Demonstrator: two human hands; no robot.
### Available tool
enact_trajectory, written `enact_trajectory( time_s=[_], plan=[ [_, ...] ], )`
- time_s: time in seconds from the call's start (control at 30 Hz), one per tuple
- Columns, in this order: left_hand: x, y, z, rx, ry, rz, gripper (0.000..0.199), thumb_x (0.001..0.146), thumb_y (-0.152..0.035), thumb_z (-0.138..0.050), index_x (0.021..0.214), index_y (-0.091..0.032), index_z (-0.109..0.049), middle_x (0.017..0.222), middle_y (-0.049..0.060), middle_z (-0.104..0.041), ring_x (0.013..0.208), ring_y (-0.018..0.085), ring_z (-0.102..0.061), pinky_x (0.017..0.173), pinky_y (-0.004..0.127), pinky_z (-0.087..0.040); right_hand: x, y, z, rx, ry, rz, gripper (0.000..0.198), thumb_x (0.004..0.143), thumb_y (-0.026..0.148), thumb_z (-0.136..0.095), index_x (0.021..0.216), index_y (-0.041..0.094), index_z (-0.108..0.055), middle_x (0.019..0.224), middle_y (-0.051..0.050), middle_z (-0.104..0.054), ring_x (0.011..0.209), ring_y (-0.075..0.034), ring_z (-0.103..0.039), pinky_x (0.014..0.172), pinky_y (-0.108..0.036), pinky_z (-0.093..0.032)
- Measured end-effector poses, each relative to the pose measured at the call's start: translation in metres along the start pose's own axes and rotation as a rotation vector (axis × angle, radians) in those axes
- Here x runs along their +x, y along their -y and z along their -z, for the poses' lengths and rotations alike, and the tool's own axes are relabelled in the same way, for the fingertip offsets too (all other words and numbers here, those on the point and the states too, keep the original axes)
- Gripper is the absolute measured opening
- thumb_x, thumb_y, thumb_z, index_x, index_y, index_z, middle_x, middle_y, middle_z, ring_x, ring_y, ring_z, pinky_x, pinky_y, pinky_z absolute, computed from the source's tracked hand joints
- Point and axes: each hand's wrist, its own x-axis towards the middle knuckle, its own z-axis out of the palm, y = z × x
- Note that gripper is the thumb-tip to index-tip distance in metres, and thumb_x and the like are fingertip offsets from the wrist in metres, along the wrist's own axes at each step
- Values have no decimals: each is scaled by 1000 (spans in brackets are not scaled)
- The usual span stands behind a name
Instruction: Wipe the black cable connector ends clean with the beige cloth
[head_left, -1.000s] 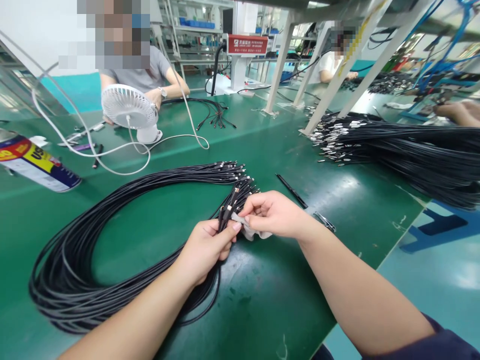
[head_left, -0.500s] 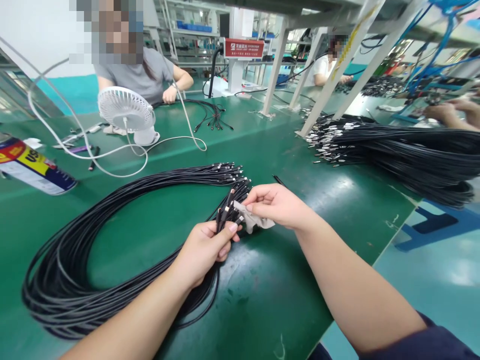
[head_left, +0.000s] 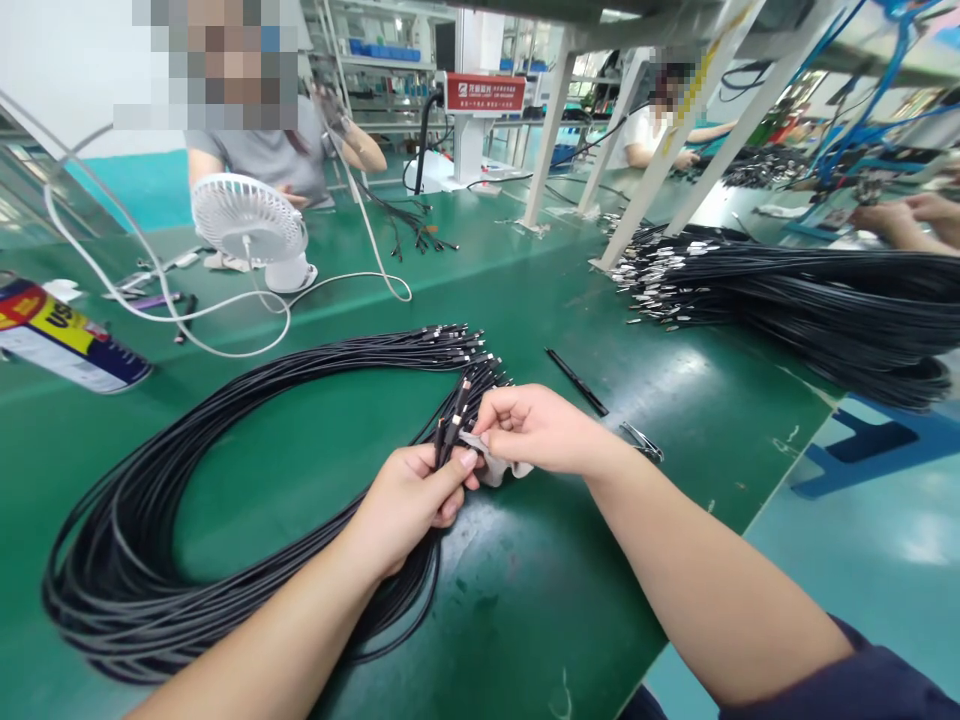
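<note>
My left hand [head_left: 424,495] is closed around several black cables near their plug ends [head_left: 454,420], which stick up past the thumb. A small grey cloth [head_left: 496,468] is pinched between the fingers of my right hand [head_left: 529,428] and touches the plugs beside my left thumb. Part of the cloth and some plugs are hidden by the fingers. The rest of the cable bundle [head_left: 120,510] curves in a wide loop on the green table, its other plug ends [head_left: 450,345] lying just beyond my hands.
Black tweezers [head_left: 576,382] and a shiny metal tool [head_left: 643,441] lie right of my hand. Another cable pile [head_left: 810,290] covers the far right. A white fan [head_left: 251,225], its looping cord and a spray can [head_left: 71,335] stand left. Co-workers sit across the table.
My right hand has moved slightly down and toward me with the cloth, exposing the tweezers and metal tool. My left hand stays put. The co-worker opposite has raised a hand.
</note>
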Motion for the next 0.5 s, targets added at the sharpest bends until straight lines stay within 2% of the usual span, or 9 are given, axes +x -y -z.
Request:
enact_trajectory(
  time_s=[0.17, 0.23, 0.3, 0.4, 0.5],
  plan=[
    [2, 2, -1, -2, -29, -1, 42, 66, -52, -76, 65, -13, -60, 39, -8, -41, 37, 3, -30, 39, 18, -20, 1, 7, 4, -13, -222, 43, 7, 68, 19, -61, 71, 15, -57, 55, 4, -56, 46, -7, -50, 41, -16, -35],
    [2, 2, -2, -8, -32, -1, 41, 65, -50, -77, 66, -13, -60, 39, -8, -41, 37, 3, -30, 39, 18, -20, 0, 8, 9, -37, -255, 72, 11, 71, 23, -65, 75, 14, -59, 59, 2, -57, 49, -8, -51, 43, -17, -36],
    [2, 3, -2, -21, -31, 2, 40, 65, -49, -77, 67, -12, -61, 40, -8, -41, 37, 3, -30, 39, 17, -19, -2, 6, 11, -56, -226, 102, 14, 76, 26, -66, 80, 14, -61, 66, 0, -60, 56, -9, -53, 48, -19, -40],
    [1, 2, -2, -48, -32, -3, 40, 65, -48, -78, 66, -13, -60, 40, -8, -41, 37, 3, -30, 39, 17, -19, -1, 0, 5, -74, -92, 97, 16, 81, 30, -64, 86, 15, -61, 75, -2, -62, 60, -10, -55, 50, -20, -43],
    [0, 0, -3, -65, -25, -8, 42, 63, -49, -79, 65, -13, -58, 40, -8, -41, 37, 2, -29, 38, 17, -19, 1, -5, -4, -105, 16, 79, 15, 83, 31, -63, 85, 16, -58, 74, -1, -61, 57, -11, -55, 48, -21, -44]
  ],
)
